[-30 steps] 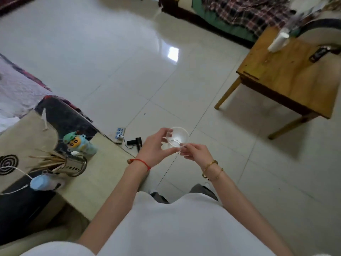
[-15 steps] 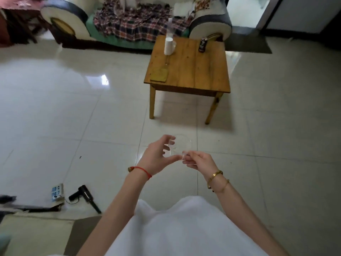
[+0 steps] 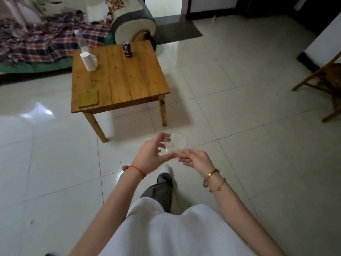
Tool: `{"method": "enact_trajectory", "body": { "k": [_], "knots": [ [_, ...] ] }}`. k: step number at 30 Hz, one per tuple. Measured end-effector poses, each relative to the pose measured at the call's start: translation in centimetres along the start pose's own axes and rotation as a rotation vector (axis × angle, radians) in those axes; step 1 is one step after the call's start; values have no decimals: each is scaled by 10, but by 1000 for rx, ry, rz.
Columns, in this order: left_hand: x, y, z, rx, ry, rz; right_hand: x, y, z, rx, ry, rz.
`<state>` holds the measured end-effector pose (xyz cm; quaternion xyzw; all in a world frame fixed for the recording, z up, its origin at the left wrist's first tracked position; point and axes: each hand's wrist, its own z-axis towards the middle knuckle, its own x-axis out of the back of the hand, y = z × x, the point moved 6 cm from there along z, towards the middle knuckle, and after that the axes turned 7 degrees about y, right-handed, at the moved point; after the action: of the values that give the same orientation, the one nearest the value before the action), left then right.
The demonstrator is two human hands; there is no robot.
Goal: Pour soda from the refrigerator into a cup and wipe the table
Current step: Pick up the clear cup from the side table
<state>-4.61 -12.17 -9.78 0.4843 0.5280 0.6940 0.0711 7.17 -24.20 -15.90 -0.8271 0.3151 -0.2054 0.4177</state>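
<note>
One wooden table (image 3: 129, 78) on glossy white tiles (image 3: 239, 145), plaid-covered sofa (image 3: 46, 39) behind

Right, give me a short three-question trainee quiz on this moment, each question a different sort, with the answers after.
1. True or false: the clear cup is standing on the wooden table.
2. Multiple choice: what lies flat at the table's near left corner? A) a yellow-green cloth B) a folded newspaper C) a dinner plate
3. Fill in: the dark can stands near the table's ____ edge, close to the sofa arm.

Key
1. False: the left hand and right hand hold it in the air above the floor, short of the table.
2. A, the cloth.
3. Far.
</note>
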Motion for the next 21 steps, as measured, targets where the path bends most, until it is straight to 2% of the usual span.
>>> {"method": "enact_trajectory", "body": {
  "k": [6, 21],
  "knots": [
    [-23, 12, 106, -77, -70, 16, 32, -42, 77, 2, 79, 37],
    [-32, 60, 404, -143, -110, 32, 91, -222, 303, 71, 118, 67]
  ]
}}
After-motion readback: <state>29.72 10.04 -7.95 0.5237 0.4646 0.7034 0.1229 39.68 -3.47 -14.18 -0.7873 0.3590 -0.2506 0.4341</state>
